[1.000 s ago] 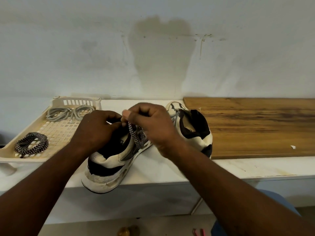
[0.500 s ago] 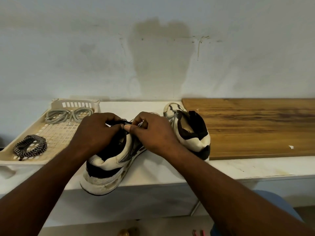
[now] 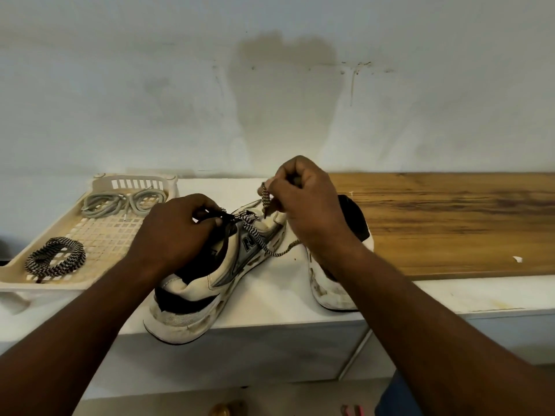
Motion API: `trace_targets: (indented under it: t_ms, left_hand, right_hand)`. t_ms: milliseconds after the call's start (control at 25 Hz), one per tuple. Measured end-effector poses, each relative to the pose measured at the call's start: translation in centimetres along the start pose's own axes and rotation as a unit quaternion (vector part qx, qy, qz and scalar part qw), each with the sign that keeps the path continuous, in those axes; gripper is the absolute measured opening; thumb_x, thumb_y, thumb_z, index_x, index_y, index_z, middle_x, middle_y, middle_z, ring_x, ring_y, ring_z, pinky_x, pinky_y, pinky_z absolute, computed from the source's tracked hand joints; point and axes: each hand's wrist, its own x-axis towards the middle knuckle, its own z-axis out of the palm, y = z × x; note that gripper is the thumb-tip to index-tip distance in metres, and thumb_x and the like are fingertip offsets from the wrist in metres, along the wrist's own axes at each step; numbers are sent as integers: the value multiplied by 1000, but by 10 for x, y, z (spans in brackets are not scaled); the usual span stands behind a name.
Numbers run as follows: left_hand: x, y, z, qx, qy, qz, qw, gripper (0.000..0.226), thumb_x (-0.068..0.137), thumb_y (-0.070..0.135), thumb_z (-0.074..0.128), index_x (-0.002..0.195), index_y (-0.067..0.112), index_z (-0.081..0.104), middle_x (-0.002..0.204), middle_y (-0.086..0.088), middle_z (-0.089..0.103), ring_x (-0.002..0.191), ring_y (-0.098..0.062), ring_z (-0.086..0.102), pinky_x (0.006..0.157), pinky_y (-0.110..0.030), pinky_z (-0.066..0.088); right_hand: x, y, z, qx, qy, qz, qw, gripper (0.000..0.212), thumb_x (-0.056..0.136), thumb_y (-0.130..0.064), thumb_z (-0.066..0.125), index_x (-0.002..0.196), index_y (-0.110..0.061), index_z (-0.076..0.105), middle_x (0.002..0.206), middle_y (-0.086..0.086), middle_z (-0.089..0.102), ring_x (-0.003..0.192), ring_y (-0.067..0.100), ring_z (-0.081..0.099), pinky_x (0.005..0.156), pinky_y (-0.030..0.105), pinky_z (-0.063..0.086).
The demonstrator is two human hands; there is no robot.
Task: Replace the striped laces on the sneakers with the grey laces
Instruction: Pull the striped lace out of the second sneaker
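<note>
White counter (image 3: 270,295), left grip (image 3: 177,232) clamped on sneaker (image 3: 195,295), right grip (image 3: 306,205) pinching striped lace (image 3: 255,232).

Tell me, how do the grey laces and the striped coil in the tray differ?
The grey laces are plain grey; the striped coil is black-and-white zigzag. The grey laces sprawl in loose loops at the far end of the tray; the striped coil is wound into a ring near its front. Both lie inside it.

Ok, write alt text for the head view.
The right hand pinches a striped lace above a white-and-black sneaker on a counter, while the left hand grips the shoe's opening. In a tray to the left lie grey laces and a coiled striped lace.
</note>
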Motion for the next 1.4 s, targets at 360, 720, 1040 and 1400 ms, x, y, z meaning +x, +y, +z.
trace_targets:
  t_ms: [360,720,1040,1400]
  left_hand:
    - [-1,-3,3,113,-90,199,969,42,88,18,56,127,30,67,122,4,59,105,-20,60,82,-33,49]
    - [9,10,-2,113,-119,101,981,25,93,23,67,101,47,66,87,12,73,80,-14,67,74,-35,52]
    - [7,20,5,166,-143,140,966,14,90,31,62,98,43,63,91,10,70,79,-13,63,65,-28,45]
    - [-6,19,21,80,-17,165,983,13,92,25,60,96,33,70,83,8,58,83,-18,58,69,-39,49]
  right_hand:
    - [-18,17,21,-375,-110,-75,918,33,91,-47,68,114,-28,54,95,-7,66,92,18,62,78,39,55]
    - [-34,21,42,-406,-105,-101,902,50,88,-43,64,128,-19,45,104,2,60,87,21,60,62,30,42]
    - [-25,19,36,-459,-91,-85,880,45,84,-30,64,121,-18,42,104,6,64,81,29,59,63,34,37]
    - [-19,29,21,-446,-90,-71,888,25,92,-26,59,116,-22,53,95,3,70,92,27,66,79,42,57]
